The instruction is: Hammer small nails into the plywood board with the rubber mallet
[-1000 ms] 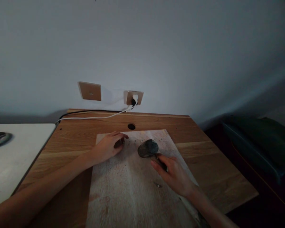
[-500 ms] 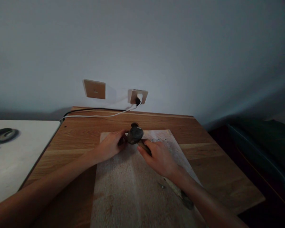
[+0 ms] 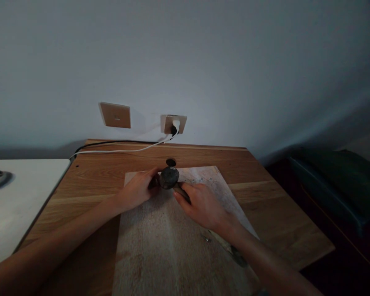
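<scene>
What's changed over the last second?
The right hand carried the hammer left and slightly toward the wall, bringing its head right beside the left hand. Hammer still gripped. Left hand stays near the board's far left corner; board and white cable look unmoved.

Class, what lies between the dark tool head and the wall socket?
In the head view, from tool head to wall socket: a round hole in the wooden tabletop, then cables.

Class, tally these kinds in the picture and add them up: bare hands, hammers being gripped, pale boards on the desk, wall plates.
Bare hands: 2 (left hand, right hand)
Gripped hammer: 1
Pale board: 1
Wall plates: 2 (plain plate, plate with plugs)
Total: 6
</scene>
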The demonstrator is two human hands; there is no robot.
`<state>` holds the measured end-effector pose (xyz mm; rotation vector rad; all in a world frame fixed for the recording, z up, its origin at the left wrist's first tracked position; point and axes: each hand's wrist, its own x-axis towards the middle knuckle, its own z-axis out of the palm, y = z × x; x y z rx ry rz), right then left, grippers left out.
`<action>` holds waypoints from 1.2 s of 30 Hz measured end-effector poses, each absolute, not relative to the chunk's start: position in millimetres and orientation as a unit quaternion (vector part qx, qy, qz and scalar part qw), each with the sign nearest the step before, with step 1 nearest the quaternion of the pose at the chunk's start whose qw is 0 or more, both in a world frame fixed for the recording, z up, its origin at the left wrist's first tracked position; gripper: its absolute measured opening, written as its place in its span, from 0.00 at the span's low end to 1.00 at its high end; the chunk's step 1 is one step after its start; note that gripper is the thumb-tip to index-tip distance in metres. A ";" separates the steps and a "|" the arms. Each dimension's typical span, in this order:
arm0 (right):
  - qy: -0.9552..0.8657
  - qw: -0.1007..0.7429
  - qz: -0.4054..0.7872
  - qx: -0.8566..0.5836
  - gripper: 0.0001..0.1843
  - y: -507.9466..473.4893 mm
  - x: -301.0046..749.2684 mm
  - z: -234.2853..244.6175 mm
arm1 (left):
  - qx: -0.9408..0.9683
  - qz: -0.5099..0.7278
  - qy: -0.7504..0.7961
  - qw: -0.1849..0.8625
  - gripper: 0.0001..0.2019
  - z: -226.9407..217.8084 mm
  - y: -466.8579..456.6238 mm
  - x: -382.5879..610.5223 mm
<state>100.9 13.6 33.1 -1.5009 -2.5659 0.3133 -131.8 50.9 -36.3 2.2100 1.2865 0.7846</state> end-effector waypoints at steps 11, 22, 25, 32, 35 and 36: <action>-0.821 0.118 0.146 -0.538 0.17 -35.1 197.0 19.5 | 0.930 0.286 0.229 -0.038 0.07 -16.7 5.1 -104.1; -0.825 0.101 0.130 -0.541 0.17 -37.8 207.0 5.8 | 0.959 0.208 0.121 -0.149 0.06 -8.7 -55.1 -10.8; -0.825 0.102 0.140 -0.539 0.17 -38.2 207.9 6.0 | 0.955 0.209 0.192 -0.084 0.07 -4.0 -30.3 -54.5; -0.824 0.107 0.149 -0.536 0.15 -33.8 199.4 10.1 | 0.789 0.296 0.513 0.164 0.08 -16.6 31.2 -168.3; -0.826 0.103 0.148 -0.534 0.15 -31.0 194.3 12.0 | 0.790 0.290 0.495 0.216 0.08 -25.8 35.2 -172.6; -0.826 0.102 0.147 -0.534 0.15 -30.5 193.2 12.4 | 0.795 0.291 0.485 0.220 0.09 -28.1 35.2 -170.2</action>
